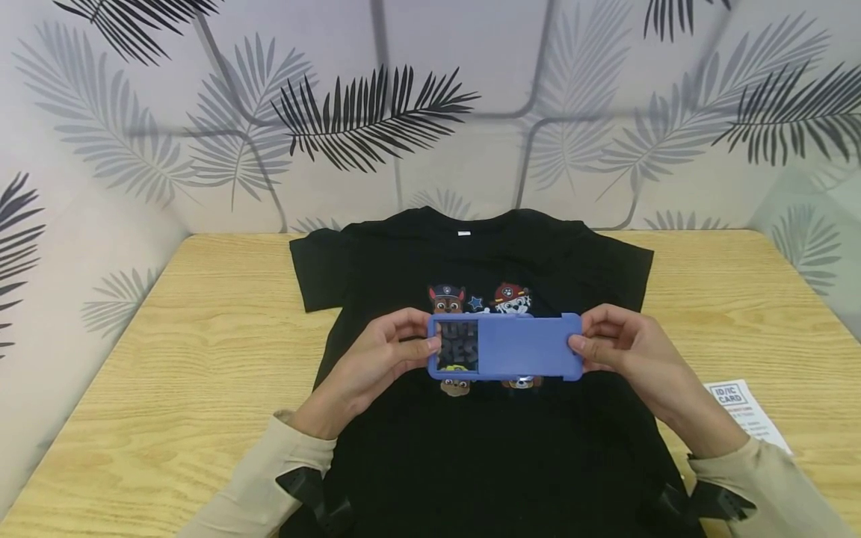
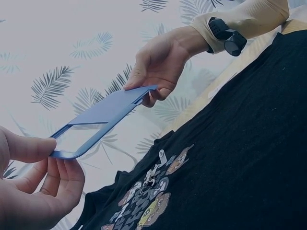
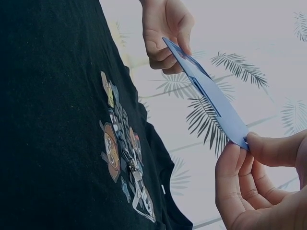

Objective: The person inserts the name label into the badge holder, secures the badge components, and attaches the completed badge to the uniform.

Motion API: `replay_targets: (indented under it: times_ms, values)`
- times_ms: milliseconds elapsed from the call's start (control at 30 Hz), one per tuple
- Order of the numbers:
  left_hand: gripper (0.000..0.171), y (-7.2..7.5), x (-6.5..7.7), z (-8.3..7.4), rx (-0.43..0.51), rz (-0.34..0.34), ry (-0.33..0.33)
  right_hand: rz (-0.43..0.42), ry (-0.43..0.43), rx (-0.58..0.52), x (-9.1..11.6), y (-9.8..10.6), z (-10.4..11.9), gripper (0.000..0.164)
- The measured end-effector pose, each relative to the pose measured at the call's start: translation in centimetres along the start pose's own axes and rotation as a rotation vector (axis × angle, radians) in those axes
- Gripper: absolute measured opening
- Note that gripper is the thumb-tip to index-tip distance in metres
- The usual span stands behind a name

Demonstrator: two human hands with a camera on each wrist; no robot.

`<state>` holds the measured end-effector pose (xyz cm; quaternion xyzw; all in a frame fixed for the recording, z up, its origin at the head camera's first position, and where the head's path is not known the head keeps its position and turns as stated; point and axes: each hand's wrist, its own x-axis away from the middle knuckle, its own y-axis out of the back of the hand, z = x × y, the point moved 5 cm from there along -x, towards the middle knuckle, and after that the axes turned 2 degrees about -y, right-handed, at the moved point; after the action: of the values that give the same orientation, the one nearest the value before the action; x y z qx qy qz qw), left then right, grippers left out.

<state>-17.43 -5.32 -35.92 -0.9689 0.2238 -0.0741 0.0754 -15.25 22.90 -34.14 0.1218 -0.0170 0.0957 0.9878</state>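
A blue plastic card holder [image 1: 528, 344] is held level above a black T-shirt [image 1: 498, 448]. Its two parts are slid apart, leaving an opening at the left end through which the shirt's print shows. My left hand [image 1: 366, 366] pinches the left end between thumb and fingers. At the opposite end, my right hand [image 1: 635, 359] pinches the corner with the thumb on top. In the left wrist view the holder [image 2: 103, 110] spans both hands, off the cloth. The right wrist view shows its thin edge and the right hand [image 3: 264, 182] at the near end.
The T-shirt lies spread on a wooden table [image 1: 202, 359], cartoon dog print up, collar toward the back. A white paper card [image 1: 753, 418] printed "ID/IC CARD" lies right of the shirt, partly behind my right wrist. A leaf-patterned wall covering [image 1: 457, 157] stands behind the table.
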Motion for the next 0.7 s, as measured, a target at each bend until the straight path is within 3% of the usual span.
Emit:
replay_targets:
  times_ms: [700]
  values:
    - [0.03,0.1,0.03,0.01,0.003,-0.003,0.004,-0.006,-0.01,0.008,0.0,0.0,0.07,0.013]
